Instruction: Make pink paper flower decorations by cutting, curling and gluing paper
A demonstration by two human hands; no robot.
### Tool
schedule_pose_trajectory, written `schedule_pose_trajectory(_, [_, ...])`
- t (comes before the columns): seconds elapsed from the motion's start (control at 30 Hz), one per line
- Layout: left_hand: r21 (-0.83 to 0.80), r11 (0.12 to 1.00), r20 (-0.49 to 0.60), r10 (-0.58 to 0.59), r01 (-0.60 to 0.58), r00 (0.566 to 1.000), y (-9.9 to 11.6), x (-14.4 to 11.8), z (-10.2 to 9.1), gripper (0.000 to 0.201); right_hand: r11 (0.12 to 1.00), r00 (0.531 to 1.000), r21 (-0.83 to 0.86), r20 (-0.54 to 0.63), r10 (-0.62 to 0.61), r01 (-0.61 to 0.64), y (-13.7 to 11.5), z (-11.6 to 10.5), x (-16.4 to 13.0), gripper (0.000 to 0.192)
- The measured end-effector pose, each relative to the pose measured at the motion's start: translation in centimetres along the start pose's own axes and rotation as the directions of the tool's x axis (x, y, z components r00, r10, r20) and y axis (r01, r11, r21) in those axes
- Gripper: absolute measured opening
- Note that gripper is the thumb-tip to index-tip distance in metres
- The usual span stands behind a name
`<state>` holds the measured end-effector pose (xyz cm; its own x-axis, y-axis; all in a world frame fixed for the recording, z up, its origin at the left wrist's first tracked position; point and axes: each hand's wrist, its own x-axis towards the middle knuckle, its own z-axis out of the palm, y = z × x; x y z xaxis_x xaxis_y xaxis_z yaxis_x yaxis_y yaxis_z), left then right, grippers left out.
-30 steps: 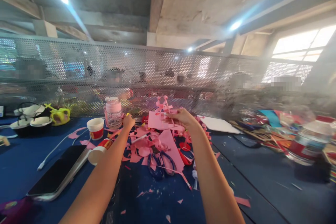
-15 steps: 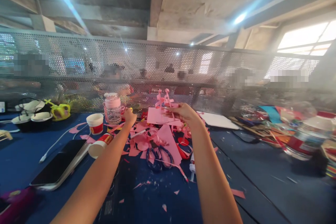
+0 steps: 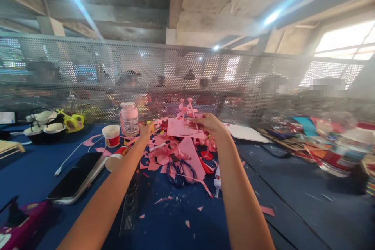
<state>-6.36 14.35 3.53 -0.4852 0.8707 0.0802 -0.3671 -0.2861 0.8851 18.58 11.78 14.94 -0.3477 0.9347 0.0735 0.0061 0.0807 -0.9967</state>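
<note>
At the far left of the blue surface (image 3: 35,172) sit dark bowls (image 3: 43,131) with a yellow toy (image 3: 73,122) beside them. Nearer lies a smartphone (image 3: 76,177) with a white cable (image 3: 72,156) running past it. Next come an upright paper cup (image 3: 111,136), a second cup tipped on its side (image 3: 115,160), and a pink jar (image 3: 129,119) behind them. The left hand (image 3: 146,131) is closed, apparently around something small and yellowish that is too small to make out, at the edge of a heap of pink paper scraps (image 3: 164,156). Blue-handled scissors (image 3: 180,172) lie in the heap. The right hand (image 3: 209,123) pinches a pink paper cutout (image 3: 186,109), raised above a pink sheet (image 3: 181,128). Farther right lie a white sheet (image 3: 246,133) and a blurred clutter of coloured paper (image 3: 304,136).
</note>
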Motion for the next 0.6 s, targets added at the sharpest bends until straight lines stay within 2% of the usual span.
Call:
schedule_pose_trajectory(0.17, [-0.185, 0.977, 0.011, -0.105, 0.105, 0.994, 1.8, -0.5, -0.1, 0.032, 1.0, 1.0, 0.003, -0.007, -0.003, 0.003, 0.0, -0.2, 0.1, 0.013])
schedule_pose_trajectory(0.37, [-0.33, 0.919, 0.07, -0.204, 0.216, 0.976, 2.2, -1.3, 0.6, 0.032, 1.0, 1.0, 0.017, 0.008, -0.007, 0.006, 0.5, -0.1, 0.4, 0.013])
schedule_pose_trajectory(0.6, [-0.355, 0.828, 0.199, -0.386, 0.434, 0.901, 1.9, -1.8, 0.4, 0.031, 1.0, 1.0, 0.01, 0.003, 0.005, -0.005, 0.9, -0.2, 1.0, 0.011])
